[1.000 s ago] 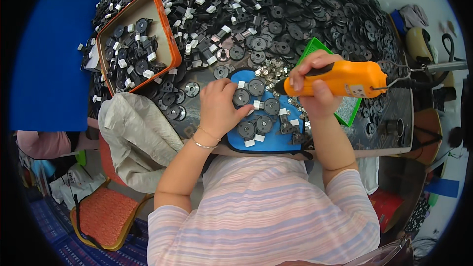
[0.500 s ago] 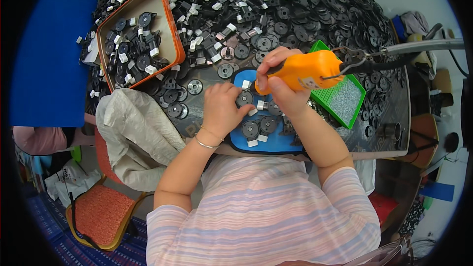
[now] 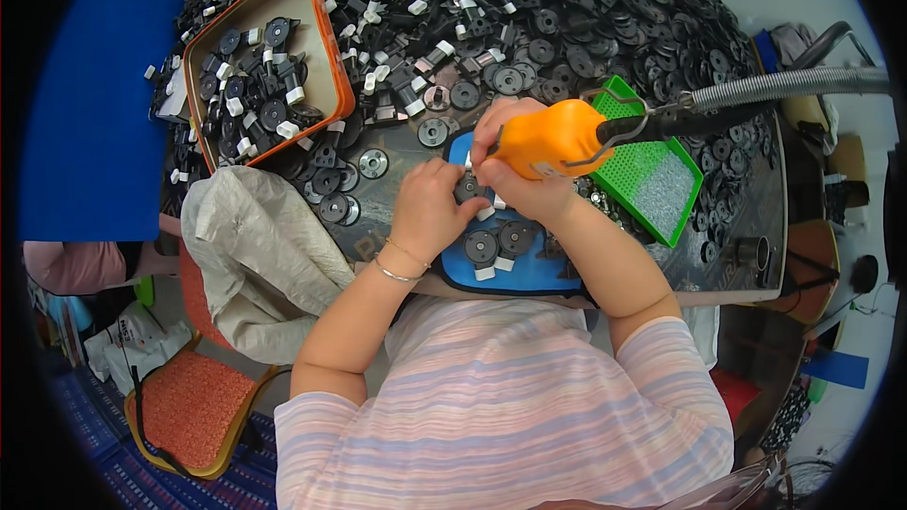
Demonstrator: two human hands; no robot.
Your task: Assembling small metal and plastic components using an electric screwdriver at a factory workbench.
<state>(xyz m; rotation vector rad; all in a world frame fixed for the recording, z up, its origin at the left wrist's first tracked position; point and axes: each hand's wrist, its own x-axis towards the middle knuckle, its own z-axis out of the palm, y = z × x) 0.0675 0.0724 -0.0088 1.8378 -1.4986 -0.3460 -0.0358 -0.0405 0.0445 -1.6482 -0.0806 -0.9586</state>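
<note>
My right hand [image 3: 524, 165] is wrapped round an orange electric screwdriver [image 3: 557, 135], whose tip is hidden behind my fingers over the blue mat [image 3: 453, 264]. Beside it, my left hand [image 3: 430, 203] grips a black round part with a white tab [image 3: 470, 189] between thumb and fingers, pressed to the mat. Nearer me on the mat lie two more black disc parts [image 3: 480, 246] with white tabs, close together. A green perforated tray [image 3: 619, 175] stands right of my right hand, with small silvery screws [image 3: 661, 194] in it.
Black parts and discs [image 3: 567, 28] heap over the far table. An orange-rimmed box [image 3: 345, 99] with assembled parts stands at the left, near a whitish sack [image 3: 255, 264]. A coiled cable [image 3: 784, 87] runs from the screwdriver to the right. A metal cup [image 3: 753, 253] sits at the right edge.
My right hand has moved the screwdriver left, over the part in my left hand. My left hand stays nearly in place, still holding the black part.
</note>
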